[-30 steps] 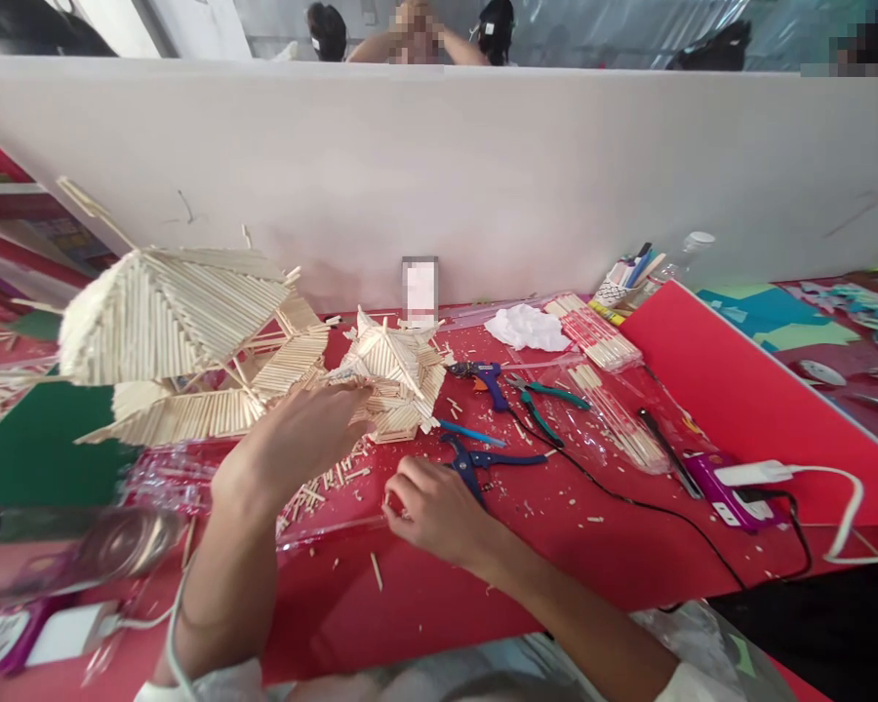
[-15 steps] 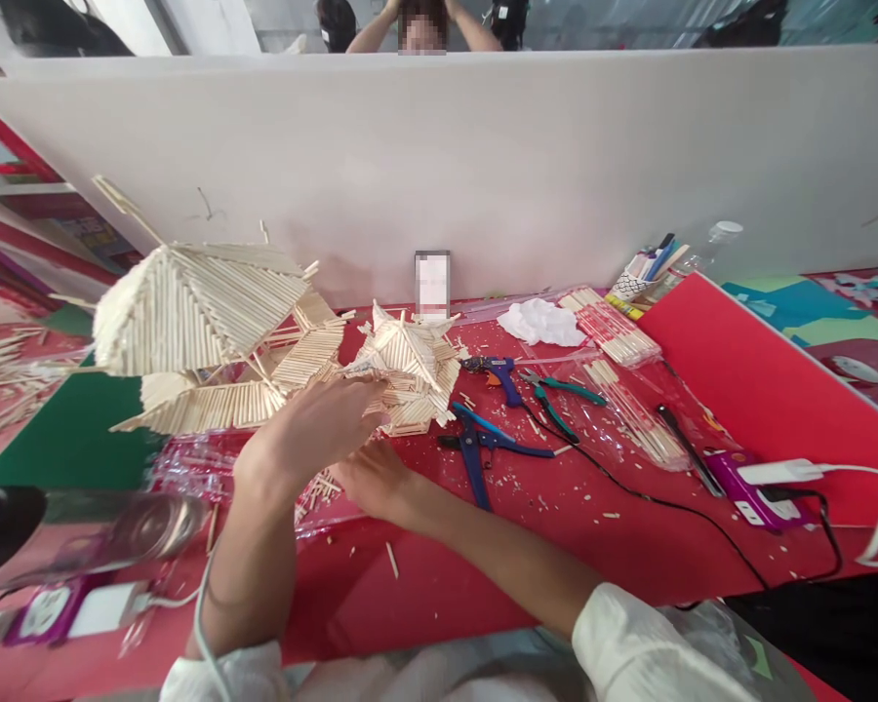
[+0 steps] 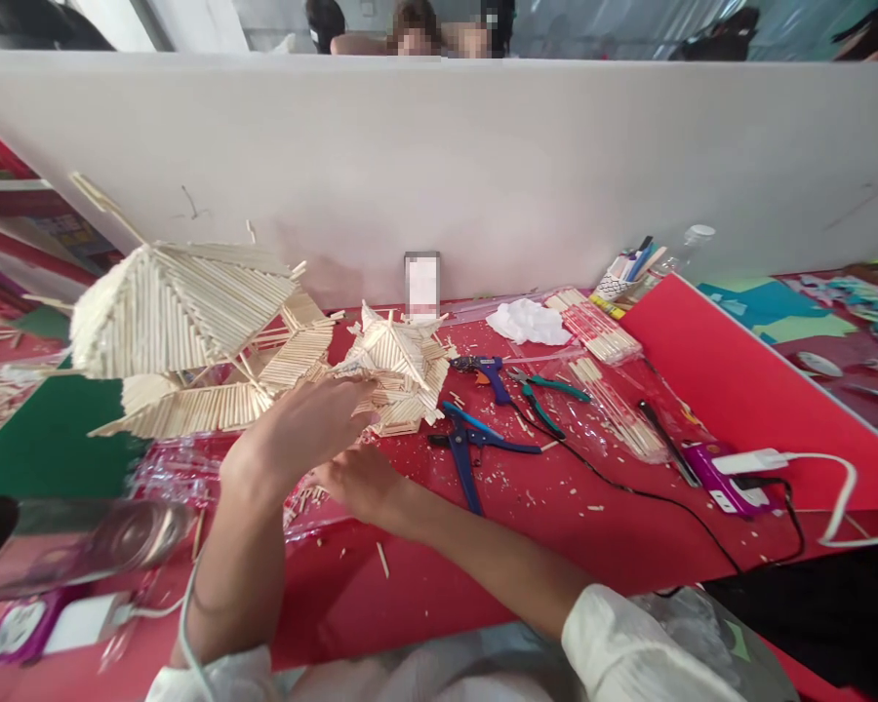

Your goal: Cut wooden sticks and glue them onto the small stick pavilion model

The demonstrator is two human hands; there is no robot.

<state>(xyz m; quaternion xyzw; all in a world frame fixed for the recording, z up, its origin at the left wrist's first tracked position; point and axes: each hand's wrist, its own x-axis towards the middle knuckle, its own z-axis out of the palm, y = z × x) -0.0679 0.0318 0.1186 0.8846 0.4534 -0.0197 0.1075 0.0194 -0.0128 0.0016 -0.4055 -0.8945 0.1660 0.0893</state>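
A small peaked pavilion model point(image 3: 395, 346) made of pale wooden sticks stands in the middle of the table. My left hand point(image 3: 299, 429) reaches over its near left side, fingers bent down against the layered sticks; their tips are partly hidden. Just below, my right hand point(image 3: 362, 483) is closed in a pinch beside a heap of short stick offcuts point(image 3: 305, 509). What its fingers hold, if anything, is hidden. A larger stick pavilion point(image 3: 182, 302) with a broad roof rises to the left, joined to a stick walkway point(image 3: 293, 356).
Right of the small model lie a glue gun point(image 3: 487, 375), green-handled pliers point(image 3: 548, 390) and a blue cutter point(image 3: 468, 448). Packs of sticks point(image 3: 596, 327), a purple power strip point(image 3: 732, 478) and its black cable lie farther right. A white partition point(image 3: 439, 156) stands behind.
The view has shifted slightly, so the table's things sit farther left. My right hand has dropped a little from my left. Beyond the partition, a person's arms have come down.
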